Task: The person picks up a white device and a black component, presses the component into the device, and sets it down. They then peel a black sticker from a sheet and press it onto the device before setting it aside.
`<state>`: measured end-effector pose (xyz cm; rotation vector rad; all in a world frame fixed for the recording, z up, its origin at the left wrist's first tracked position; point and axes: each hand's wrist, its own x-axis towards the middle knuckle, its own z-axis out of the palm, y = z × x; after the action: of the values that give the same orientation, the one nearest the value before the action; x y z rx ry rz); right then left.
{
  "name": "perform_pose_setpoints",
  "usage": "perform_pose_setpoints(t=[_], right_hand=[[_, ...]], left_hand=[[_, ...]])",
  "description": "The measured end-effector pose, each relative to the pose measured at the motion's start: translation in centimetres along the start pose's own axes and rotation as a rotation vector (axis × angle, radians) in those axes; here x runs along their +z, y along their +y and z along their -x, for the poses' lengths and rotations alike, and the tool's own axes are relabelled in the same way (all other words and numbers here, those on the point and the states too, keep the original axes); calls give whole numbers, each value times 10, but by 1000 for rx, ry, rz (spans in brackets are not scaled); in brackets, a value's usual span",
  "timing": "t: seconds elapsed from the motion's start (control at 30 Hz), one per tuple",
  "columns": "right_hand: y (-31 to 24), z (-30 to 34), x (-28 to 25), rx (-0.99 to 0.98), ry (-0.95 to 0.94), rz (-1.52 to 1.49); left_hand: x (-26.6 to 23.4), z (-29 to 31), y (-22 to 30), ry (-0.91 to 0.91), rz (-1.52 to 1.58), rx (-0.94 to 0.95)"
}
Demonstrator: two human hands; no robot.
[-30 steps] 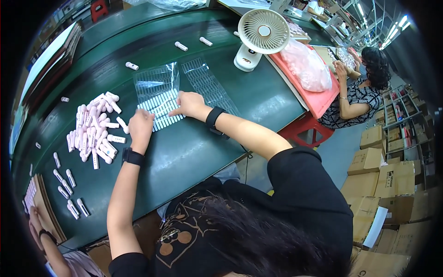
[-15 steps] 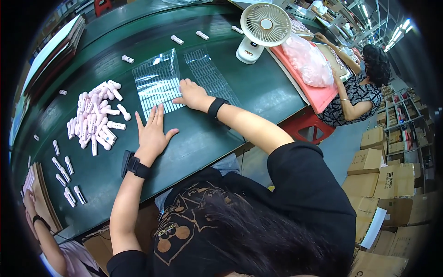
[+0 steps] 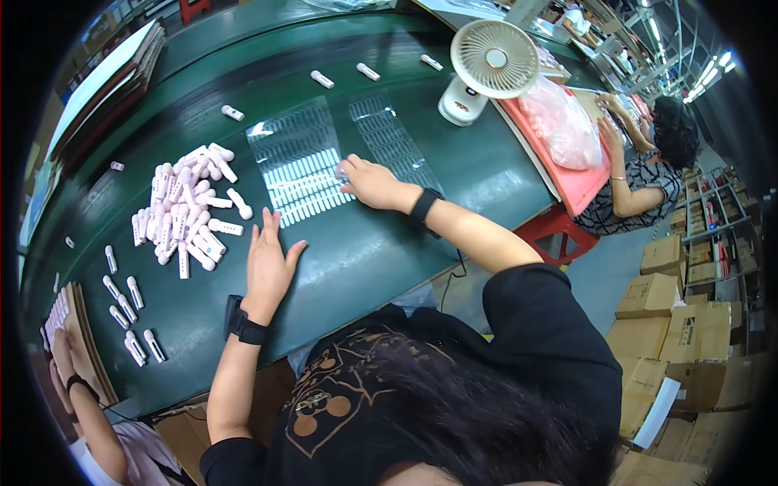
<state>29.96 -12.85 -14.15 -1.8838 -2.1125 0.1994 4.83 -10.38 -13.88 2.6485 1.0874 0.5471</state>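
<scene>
A clear sheet of white labels [image 3: 308,188] lies flat on the green work surface, its upper part bare film. My left hand [image 3: 270,263] rests just below the sheet's lower left corner, open, with fingers stretched and thumb spread. At the sheet's right edge is my right hand [image 3: 374,185], fingers bent, thumb apart from them, nothing visible between. A second patterned film sheet [image 3: 393,138] lies to the right, partly behind the right hand. Left of the labels, small pale pink and white handheld devices [image 3: 190,206] are heaped.
Loose devices [image 3: 126,308] lie at the lower left; several more line the far side. A white fan [image 3: 494,58] stands at the back right. Beyond it, a co-worker [image 3: 628,174] sits by a pink tray [image 3: 583,190] with a plastic bag. Another person's arm [image 3: 85,397] shows lower left.
The view has shifted slightly. My left hand has drawn back from the sheet toward me. My right fingers have slid from over the labels to the sheet's right edge.
</scene>
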Motion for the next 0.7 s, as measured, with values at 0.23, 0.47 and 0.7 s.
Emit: perform_pose_setpoints(t=[0.23, 0.47, 0.7], right_hand=[[-38, -14, -56, -143, 41, -581], [-45, -21, -119, 111, -15, -985], [6, -65, -48, 468, -228, -538]], left_hand=[[-42, -45, -5, 244, 907, -156], [-109, -66, 16, 445, 314, 324], [-26, -64, -28, 67, 26, 137]])
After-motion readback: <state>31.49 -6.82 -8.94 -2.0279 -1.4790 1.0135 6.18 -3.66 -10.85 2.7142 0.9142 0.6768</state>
